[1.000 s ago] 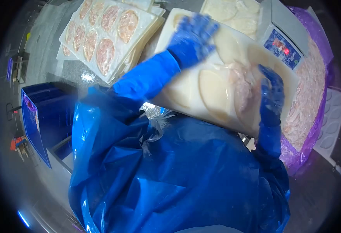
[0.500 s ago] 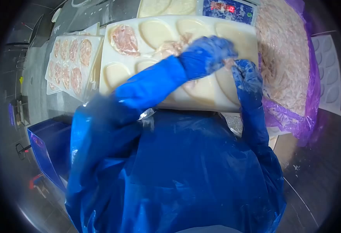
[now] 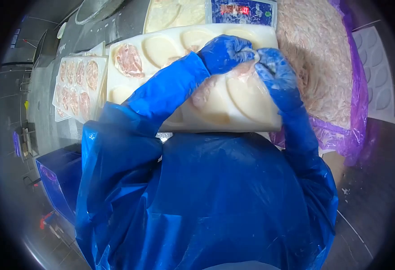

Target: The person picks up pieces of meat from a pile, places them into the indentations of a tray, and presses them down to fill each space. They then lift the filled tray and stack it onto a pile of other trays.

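Observation:
My left hand (image 3: 226,54), in a blue glove, is closed on a piece of pale meat (image 3: 244,69) over the right part of a white mould tray (image 3: 215,122). Facing it, my right hand (image 3: 276,74), also gloved, pinches the same meat, with the fingertips of both hands almost touching. The tray has teardrop-shaped hollows. A flattened pink meat portion (image 3: 128,60) fills its upper left hollow. More loose pale meat (image 3: 202,93) lies in the middle of the tray, partly hidden under my left forearm.
Stacked white sheets with meat portions (image 3: 74,92) stand at the left. A scale with a red display (image 3: 241,12) is behind the tray. A large heap of pale meat (image 3: 325,58) in purple film (image 3: 360,96) lies at the right, beyond it another moulded tray (image 3: 377,67).
My hands have come closer together, and the meat is now stretched between their fingers. The view has shifted slightly, so the tray appears further left.

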The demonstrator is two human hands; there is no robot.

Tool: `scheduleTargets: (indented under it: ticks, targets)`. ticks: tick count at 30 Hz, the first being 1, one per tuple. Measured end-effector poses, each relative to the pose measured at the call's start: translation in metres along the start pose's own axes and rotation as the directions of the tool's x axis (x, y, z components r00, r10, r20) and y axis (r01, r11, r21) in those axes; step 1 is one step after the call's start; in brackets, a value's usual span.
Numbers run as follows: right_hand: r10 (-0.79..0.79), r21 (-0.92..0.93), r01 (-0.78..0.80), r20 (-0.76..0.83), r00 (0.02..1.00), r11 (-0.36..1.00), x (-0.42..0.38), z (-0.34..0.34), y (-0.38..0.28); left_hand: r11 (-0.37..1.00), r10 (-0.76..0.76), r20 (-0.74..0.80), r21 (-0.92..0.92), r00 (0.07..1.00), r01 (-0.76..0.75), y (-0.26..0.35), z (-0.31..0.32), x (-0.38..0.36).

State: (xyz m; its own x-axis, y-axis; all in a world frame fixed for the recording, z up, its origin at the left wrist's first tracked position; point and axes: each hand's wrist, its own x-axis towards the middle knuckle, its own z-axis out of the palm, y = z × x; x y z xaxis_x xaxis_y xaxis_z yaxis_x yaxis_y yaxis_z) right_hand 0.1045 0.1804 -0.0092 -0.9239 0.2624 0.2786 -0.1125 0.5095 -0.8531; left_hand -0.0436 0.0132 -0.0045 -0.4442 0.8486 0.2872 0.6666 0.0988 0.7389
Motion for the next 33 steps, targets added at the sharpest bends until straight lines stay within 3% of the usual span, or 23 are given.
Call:
scheduleTargets:
  ticks: [2,4,6,7,8,10,12,13,14,15,16,17,19,20,22,23,24,26,28,30,31,32,33]
  targets:
    - [-0.008,0.261,0.007,0.003,1.0,0.965,0.011,-0.004,-0.011,0.992,0.022,-0.01,-0.122,1.0,-0.023,0.002,-0.005,0.006]
    - [0.007,0.172,-0.018,0.064,0.998,0.985,0.029,-0.019,0.013,0.969,0.046,-0.014,-0.243,0.999,-0.048,0.0,-0.002,0.008]
    - [0.027,0.079,-0.037,0.123,0.992,0.996,0.055,-0.026,0.026,0.679,-0.267,-0.061,-0.721,0.962,0.142,-0.008,0.011,0.005]
    - [-0.015,0.249,0.028,-0.052,0.999,0.968,0.069,-0.03,0.025,0.537,-0.422,0.077,-0.782,0.903,0.317,-0.002,0.007,-0.005]
    - [-0.025,0.397,0.118,-0.231,0.973,0.91,0.077,-0.033,0.023,0.535,-0.423,0.079,-0.782,0.902,0.32,0.016,0.006,-0.018]
    - [-0.062,0.287,0.126,-0.224,0.973,0.95,0.079,-0.048,0.026,0.098,-0.522,0.385,-0.859,0.761,0.502,0.055,-0.003,-0.039]
    - [-0.091,0.171,0.129,-0.215,0.972,0.977,0.071,-0.047,0.024,0.209,-0.438,0.407,-0.821,0.801,0.531,0.051,-0.016,-0.04]
    - [-0.154,0.128,0.166,-0.101,0.983,0.978,0.057,-0.034,0.019,0.653,-0.413,0.128,-0.648,0.901,0.392,0.042,-0.012,-0.034]
    - [-0.211,0.089,0.209,0.02,0.977,0.974,0.043,-0.02,0.015,0.936,-0.247,-0.113,-0.283,0.962,0.207,0.03,-0.01,-0.03]
    - [-0.29,-0.299,0.329,0.168,0.942,0.896,0.025,-0.004,0.018,0.995,0.018,-0.066,-0.096,0.998,-0.024,0.013,-0.012,-0.025]
    - [-0.3,-0.613,0.447,0.333,0.894,0.652,0.009,0.005,0.019,0.995,0.016,-0.07,-0.098,0.997,-0.023,0.003,-0.012,-0.023]
    - [-0.3,-0.612,0.45,0.337,0.892,0.65,-0.001,-0.001,0.007,0.981,0.087,0.049,0.167,0.995,-0.094,-0.005,-0.012,-0.023]
    - [-0.138,-0.56,0.382,0.429,0.893,0.735,-0.016,-0.016,-0.017,0.745,0.206,0.205,0.601,0.957,-0.289,-0.023,-0.016,-0.026]
    - [-0.136,-0.562,0.38,0.427,0.894,0.735,-0.02,-0.019,-0.019,0.746,0.208,0.206,0.599,0.956,-0.292,-0.037,-0.005,-0.03]
    - [-0.048,-0.596,0.341,0.452,0.891,0.727,-0.024,-0.024,-0.022,0.997,0.064,0.081,-0.059,0.995,-0.059,-0.061,0.023,-0.039]
    - [-0.048,-0.599,0.342,0.451,0.891,0.724,-0.021,-0.023,-0.025,0.758,-0.074,0.323,0.633,0.944,-0.157,0.022,-0.015,-0.024]
    - [-0.115,-0.604,0.323,0.357,0.927,0.728,-0.015,-0.018,-0.029,0.758,-0.072,0.322,0.633,0.944,-0.157,0.019,-0.011,-0.02]
    - [-0.178,-0.601,0.306,0.265,0.948,0.738,-0.007,-0.004,-0.027,0.852,0.173,0.051,0.494,0.984,-0.175,-0.002,0.002,-0.017]
    - [-0.158,-0.717,0.344,0.315,0.936,0.606,0.005,0.019,-0.008,0.788,0.224,0.09,0.569,0.97,-0.235,-0.042,-0.001,-0.016]
    - [-0.194,-0.705,0.414,0.375,0.907,0.575,0.02,0.021,0.015,0.811,0.398,0.218,0.37,0.891,-0.453,-0.059,-0.027,-0.019]
    - [-0.204,-0.619,0.357,0.307,0.93,0.699,0.027,0.022,0.019,0.953,0.266,0.141,-0.185,0.954,-0.238,-0.052,-0.051,-0.031]
    - [-0.203,-0.512,0.303,0.241,0.949,0.804,0.035,0.023,0.02,0.946,-0.015,-0.003,-0.325,1.0,0.013,-0.035,-0.065,-0.043]
    - [-0.353,-0.68,0.403,0.221,0.909,0.613,0.042,0.015,0.006,0.995,-0.055,-0.087,-0.084,0.995,0.048,-0.015,-0.084,-0.056]
